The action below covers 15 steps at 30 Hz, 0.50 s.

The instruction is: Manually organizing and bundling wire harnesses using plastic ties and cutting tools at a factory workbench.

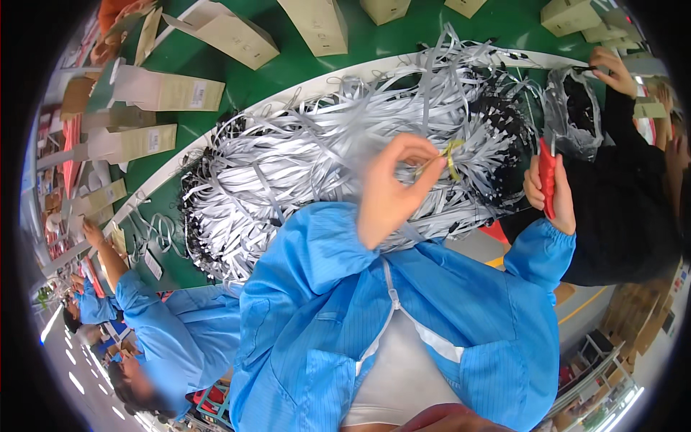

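Observation:
A large heap of silver-grey flat straps (pixel 288 169) with black ends lies on the green table in front of me, looking like lanyards in bundles. Over its right part, my left hand (pixel 399 183) is closed, thumb and forefinger pinched together on a thin yellow tie (pixel 452 160). The tie sits around or against a bunch of straps; which of the two I cannot tell. To the right, beside the heap's black ends, my right hand (pixel 558 191) grips red-handled cutters (pixel 547 176), their metal tip pointing away from me. Whether the jaws are apart is hard to see.
A white rail (pixel 288 96) curves behind the heap. Beige boxes (pixel 317 25) stand beyond it and at left. At right, a co-worker's hand (pixel 613 72) touches a clear plastic bag (pixel 572 108) with black contents. Another blue-sleeved person (pixel 180 324) works at left.

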Each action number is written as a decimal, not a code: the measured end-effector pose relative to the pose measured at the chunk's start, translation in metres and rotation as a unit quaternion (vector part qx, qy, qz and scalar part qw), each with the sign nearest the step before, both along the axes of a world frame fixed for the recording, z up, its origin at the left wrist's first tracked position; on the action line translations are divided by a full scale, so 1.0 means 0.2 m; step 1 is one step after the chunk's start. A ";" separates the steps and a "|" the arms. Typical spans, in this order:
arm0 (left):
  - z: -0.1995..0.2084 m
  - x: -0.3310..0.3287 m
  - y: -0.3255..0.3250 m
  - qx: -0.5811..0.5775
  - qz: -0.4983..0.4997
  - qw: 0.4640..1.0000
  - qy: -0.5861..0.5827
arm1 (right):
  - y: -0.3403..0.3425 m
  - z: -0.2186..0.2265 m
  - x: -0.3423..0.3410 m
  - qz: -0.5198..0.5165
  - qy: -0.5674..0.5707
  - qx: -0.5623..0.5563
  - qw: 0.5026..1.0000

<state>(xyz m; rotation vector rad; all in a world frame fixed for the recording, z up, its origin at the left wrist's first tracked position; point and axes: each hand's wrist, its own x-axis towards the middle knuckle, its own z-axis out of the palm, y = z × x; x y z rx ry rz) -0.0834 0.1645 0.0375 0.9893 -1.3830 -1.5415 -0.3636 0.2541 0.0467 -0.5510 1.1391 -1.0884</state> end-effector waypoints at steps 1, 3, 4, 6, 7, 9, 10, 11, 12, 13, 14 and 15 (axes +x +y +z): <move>0.01 0.01 -0.01 -0.006 -0.001 1.000 -0.002 | -0.01 -0.01 0.00 0.018 0.057 -0.009 0.998; 0.01 0.03 -0.07 -0.005 -0.040 0.998 -0.042 | -0.04 -0.04 0.03 0.052 0.170 -0.024 0.984; 0.01 0.02 -0.08 -0.004 -0.063 0.996 -0.060 | -0.06 -0.07 0.09 0.025 0.194 -0.081 0.977; 0.01 0.01 -0.07 -0.012 -0.068 0.996 -0.058 | -0.15 -0.06 0.31 -0.018 0.209 -0.157 0.965; 0.01 0.01 -0.06 -0.015 -0.068 0.996 -0.055 | -0.20 -0.04 0.40 -0.034 0.202 -0.174 0.963; 0.02 0.00 -0.06 -0.028 -0.071 0.996 -0.047 | -0.25 -0.08 0.46 -0.051 0.168 -0.179 0.968; 0.02 -0.01 -0.05 -0.029 -0.065 0.996 -0.053 | -0.27 -0.11 0.47 -0.064 0.132 -0.179 0.973; 0.02 -0.01 -0.05 -0.034 -0.057 0.996 -0.059 | -0.32 -0.11 0.47 -0.075 0.094 -0.182 0.976; 0.01 -0.02 -0.05 -0.038 -0.047 0.996 -0.064 | -0.36 -0.09 0.45 -0.076 0.096 -0.193 0.973; 0.00 -0.02 -0.06 -0.050 -0.045 0.996 -0.061 | -0.42 -0.05 0.42 -0.108 0.157 -0.195 0.962; -0.04 -0.02 -0.07 -0.054 -0.048 0.995 -0.071 | -0.47 -0.01 0.39 -0.139 0.217 -0.195 0.946; -0.07 -0.01 -0.08 -0.058 -0.051 0.994 -0.080 | -0.54 0.02 0.37 -0.171 0.276 -0.195 0.926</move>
